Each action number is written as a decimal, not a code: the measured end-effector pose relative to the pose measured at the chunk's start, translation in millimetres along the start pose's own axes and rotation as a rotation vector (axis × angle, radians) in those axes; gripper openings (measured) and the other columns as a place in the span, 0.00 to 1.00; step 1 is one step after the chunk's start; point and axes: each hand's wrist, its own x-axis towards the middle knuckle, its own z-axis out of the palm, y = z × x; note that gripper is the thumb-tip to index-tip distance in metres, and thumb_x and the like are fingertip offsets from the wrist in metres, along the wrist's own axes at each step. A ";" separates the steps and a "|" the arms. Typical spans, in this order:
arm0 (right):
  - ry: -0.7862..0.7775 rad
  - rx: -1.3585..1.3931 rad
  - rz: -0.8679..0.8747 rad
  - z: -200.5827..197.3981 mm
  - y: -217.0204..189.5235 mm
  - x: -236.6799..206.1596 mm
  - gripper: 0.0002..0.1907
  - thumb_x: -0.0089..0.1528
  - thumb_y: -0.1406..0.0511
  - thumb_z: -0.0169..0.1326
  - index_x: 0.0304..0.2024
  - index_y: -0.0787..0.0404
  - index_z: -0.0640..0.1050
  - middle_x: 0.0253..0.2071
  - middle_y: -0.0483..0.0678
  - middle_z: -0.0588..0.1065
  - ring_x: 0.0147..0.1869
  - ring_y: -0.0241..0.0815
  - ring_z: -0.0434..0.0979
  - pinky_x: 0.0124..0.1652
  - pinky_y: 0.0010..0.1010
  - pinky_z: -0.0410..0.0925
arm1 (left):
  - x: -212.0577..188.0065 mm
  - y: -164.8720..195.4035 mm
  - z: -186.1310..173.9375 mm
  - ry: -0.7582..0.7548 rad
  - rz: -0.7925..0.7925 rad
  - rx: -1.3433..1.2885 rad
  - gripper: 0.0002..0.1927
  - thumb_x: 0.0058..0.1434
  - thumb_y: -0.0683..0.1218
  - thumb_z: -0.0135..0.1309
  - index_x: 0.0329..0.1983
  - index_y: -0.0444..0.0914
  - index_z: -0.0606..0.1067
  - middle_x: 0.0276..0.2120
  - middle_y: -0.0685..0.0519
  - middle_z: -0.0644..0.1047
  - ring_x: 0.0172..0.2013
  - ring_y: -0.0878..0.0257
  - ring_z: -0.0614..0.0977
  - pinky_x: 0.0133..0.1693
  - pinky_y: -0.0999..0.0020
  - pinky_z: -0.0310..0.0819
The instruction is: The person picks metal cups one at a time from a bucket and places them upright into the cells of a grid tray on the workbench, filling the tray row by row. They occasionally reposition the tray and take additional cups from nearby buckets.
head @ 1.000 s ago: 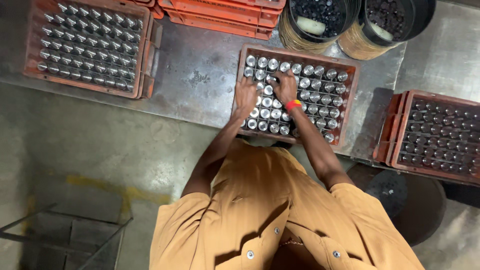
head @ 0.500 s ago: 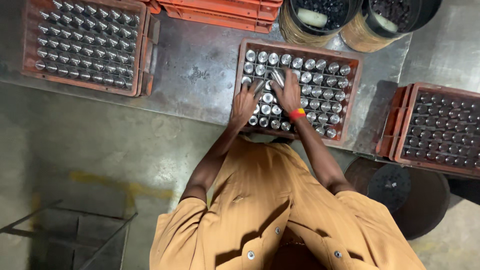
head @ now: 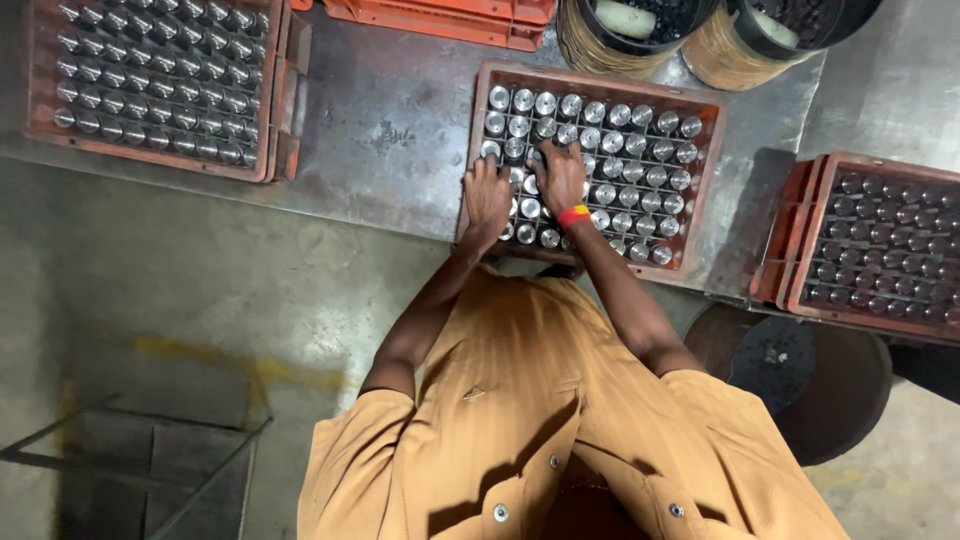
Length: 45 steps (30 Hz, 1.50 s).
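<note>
Seen from overhead, an orange compartmented crate (head: 700, 175) of shiny metal cylinders (head: 640, 170) is worked over at the near edge of a grey steel workbench (head: 390, 130). The cylinders are stood upright, one to a cell, so that each bright top end is presented to view and kept apart from its neighbours. The left hand (head: 487, 195) is laid palm-down on the crate's near-left rows, fingers spread and pressed flat on the tops rather than closed round any piece. The right hand (head: 558, 172) — a red and yellow band at its wrist — is curled over cylinders a little farther in; whether one is pinched between its fingers cannot be told.

A second full crate (head: 160, 80) is set well apart at the far left of the bench, and a darker-filled one (head: 870, 245) at the right, tilted off the bench's edge. Stacked empty crates (head: 440, 15) and two round drums (head: 700, 35) are ranged along the back. The bench top is scuffed and stained — the concrete floor (head: 200, 300) below is worn, with faded yellow paint, and a wire frame (head: 130, 470) and a round black stool (head: 820, 370) are placed nearby.
</note>
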 end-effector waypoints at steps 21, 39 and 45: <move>0.060 0.085 0.001 7.7 20.3 -43.1 0.21 0.65 0.64 0.57 0.57 0.69 0.73 0.51 0.70 0.75 0.48 0.64 0.77 0.44 0.48 0.73 | -35.7 -10.1 5.4 0.001 0.094 -0.310 0.23 0.65 0.41 0.48 0.65 0.39 0.72 0.59 0.41 0.74 0.57 0.43 0.79 0.56 0.55 0.76; 0.020 0.262 -0.084 -11.1 39.6 -45.4 0.12 0.62 0.58 0.64 0.40 0.60 0.86 0.39 0.52 0.84 0.39 0.50 0.77 0.45 0.43 0.65 | -15.3 -32.4 -7.7 0.110 0.155 -0.277 0.18 0.73 0.56 0.55 0.41 0.36 0.81 0.43 0.42 0.78 0.49 0.48 0.78 0.53 0.53 0.74; 0.224 1.034 0.477 -19.5 56.3 -60.8 0.15 0.65 0.58 0.62 0.48 0.61 0.81 0.43 0.56 0.81 0.42 0.52 0.79 0.43 0.45 0.70 | 2.2 -45.2 -48.3 0.149 -0.164 -0.671 0.18 0.69 0.55 0.52 0.44 0.37 0.81 0.41 0.45 0.80 0.41 0.52 0.81 0.45 0.54 0.76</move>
